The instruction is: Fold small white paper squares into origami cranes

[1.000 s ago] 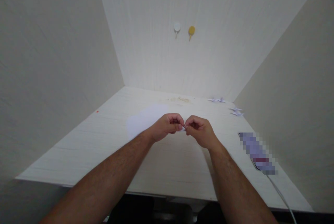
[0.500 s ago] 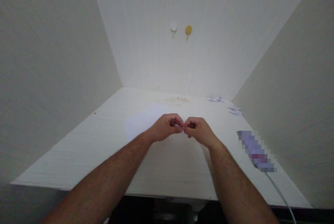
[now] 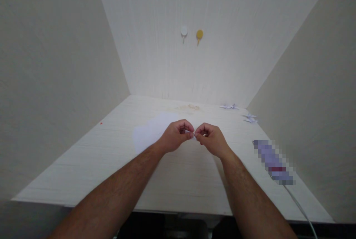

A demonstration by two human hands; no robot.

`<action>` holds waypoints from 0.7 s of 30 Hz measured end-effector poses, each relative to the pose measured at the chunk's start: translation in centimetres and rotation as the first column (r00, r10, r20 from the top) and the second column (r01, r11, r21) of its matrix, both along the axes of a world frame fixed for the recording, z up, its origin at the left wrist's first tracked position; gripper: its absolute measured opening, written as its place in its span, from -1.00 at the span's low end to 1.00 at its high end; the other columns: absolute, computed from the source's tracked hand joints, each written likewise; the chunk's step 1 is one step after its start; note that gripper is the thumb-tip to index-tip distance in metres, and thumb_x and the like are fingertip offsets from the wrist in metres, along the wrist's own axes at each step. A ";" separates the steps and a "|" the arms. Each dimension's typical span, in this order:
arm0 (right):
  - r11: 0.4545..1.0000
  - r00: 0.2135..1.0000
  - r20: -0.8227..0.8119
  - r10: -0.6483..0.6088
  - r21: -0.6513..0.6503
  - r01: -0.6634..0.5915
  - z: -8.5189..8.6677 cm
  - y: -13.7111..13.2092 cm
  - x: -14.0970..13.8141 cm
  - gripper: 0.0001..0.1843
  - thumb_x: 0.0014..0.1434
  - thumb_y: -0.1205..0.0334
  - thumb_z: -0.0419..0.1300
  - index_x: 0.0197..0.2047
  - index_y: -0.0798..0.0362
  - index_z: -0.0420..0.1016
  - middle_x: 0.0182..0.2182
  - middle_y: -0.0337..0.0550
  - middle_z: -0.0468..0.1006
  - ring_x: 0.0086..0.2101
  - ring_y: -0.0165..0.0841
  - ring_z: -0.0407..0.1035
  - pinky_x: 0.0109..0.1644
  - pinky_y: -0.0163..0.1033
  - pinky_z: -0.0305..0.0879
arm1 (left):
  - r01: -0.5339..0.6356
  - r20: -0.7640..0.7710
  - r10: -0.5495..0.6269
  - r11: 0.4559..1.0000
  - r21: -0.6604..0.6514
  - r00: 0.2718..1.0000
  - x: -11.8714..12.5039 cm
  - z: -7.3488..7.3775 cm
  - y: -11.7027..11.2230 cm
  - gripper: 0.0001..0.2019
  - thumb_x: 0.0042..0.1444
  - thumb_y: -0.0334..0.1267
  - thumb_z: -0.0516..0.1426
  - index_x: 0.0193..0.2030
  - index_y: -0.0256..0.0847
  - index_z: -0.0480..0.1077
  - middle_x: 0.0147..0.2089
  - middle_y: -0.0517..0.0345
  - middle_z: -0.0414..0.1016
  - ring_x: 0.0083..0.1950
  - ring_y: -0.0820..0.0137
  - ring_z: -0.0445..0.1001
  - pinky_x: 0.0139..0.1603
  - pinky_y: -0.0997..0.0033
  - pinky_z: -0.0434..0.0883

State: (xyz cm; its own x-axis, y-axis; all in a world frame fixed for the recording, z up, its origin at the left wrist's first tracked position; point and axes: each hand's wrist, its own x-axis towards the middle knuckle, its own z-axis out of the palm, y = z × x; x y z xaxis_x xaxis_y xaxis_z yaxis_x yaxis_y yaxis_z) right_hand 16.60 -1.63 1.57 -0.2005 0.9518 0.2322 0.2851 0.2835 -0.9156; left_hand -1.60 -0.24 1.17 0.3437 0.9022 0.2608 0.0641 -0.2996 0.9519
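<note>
Over the middle of the white table, my left hand point(image 3: 178, 135) and my right hand point(image 3: 210, 138) meet almost fingertip to fingertip. Both are closed in a pinch on a small piece of folded white paper point(image 3: 194, 137), mostly hidden by the fingers. Only a little of it shows in the gap between the hands, so its folded shape cannot be made out. White paper sheets point(image 3: 147, 133) lie flat on the table, partly behind my left hand and forearm.
Small folded paper cranes point(image 3: 233, 107) sit at the back right, with more cranes point(image 3: 250, 118) by the right wall. A blurred-out flat device point(image 3: 272, 161) with a white cable point(image 3: 299, 207) lies at right. Two hooks, white point(image 3: 184, 31) and yellow point(image 3: 199, 34), are on the back wall.
My fingertips have shifted slightly, and a bit more of the folded paper shows between them. Both hands keep their pinch. The whole view has tilted a little.
</note>
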 end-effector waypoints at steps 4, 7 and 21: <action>0.999 0.999 0.006 0.034 -0.025 -0.034 0.0 0.0 0.1 -0.85 0.05 0.16 0.24 -0.41 0.07 0.46 -0.52 -0.24 0.50 -0.54 -0.46 0.32 -0.47 -0.34 0.28 | -0.033 -0.051 0.037 0.997 0.071 0.998 -0.1 0.1 -0.1 -0.81 -0.03 -0.23 0.29 -0.33 -0.26 0.42 -0.53 0.29 0.30 -0.51 0.56 0.17 -0.49 0.53 0.14; 0.996 0.997 0.033 0.064 -0.069 -0.061 0.1 -0.2 0.1 -0.83 0.11 0.14 0.20 -0.40 0.07 0.46 -0.57 -0.24 0.49 -0.57 -0.46 0.32 -0.48 -0.34 0.25 | -0.021 -0.077 0.032 0.990 0.139 0.996 -0.3 0.1 0.0 -0.84 -0.01 -0.25 0.27 -0.33 -0.25 0.42 -0.43 0.21 0.41 -0.40 0.50 0.31 -0.36 0.48 0.28; 0.999 0.999 0.028 0.027 0.033 -0.028 0.0 -0.4 -0.1 -0.82 0.09 0.12 0.23 -0.34 0.07 0.49 -0.47 -0.21 0.53 -0.51 -0.45 0.36 -0.45 -0.34 0.28 | -0.059 -0.025 0.066 0.979 0.193 0.998 0.1 -0.1 -0.1 -0.87 0.02 -0.31 0.23 -0.30 -0.24 0.36 -0.32 0.17 0.46 -0.28 0.47 0.40 -0.22 0.44 0.33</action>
